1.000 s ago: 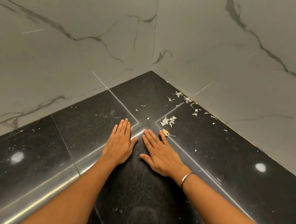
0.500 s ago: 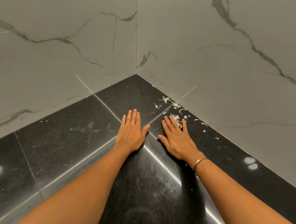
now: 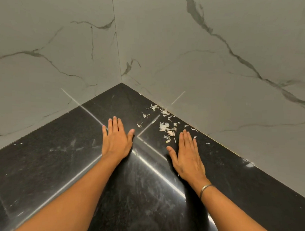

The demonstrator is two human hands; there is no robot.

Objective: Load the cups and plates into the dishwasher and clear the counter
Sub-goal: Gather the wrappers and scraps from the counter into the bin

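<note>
I look down at a corner of a black polished counter (image 3: 51, 160). My left hand (image 3: 115, 140) lies flat on it, palm down, fingers straight and together. My right hand (image 3: 188, 156) also lies flat, palm down, a hand's width to the right, with a metal bangle (image 3: 206, 188) on the wrist. Neither hand holds anything. A scatter of pale dry peel scraps (image 3: 165, 127) lies just beyond my right fingertips, near the right wall. No cups, plates or dishwasher are in view.
Two grey marble-veined walls (image 3: 219, 48) meet behind the counter and close it off at the back and right. Small white specks (image 3: 249, 164) dot the counter by the right wall.
My hands have spread apart on the counter; the right one slid right along the peel scraps. The view has shifted slightly toward the corner.
</note>
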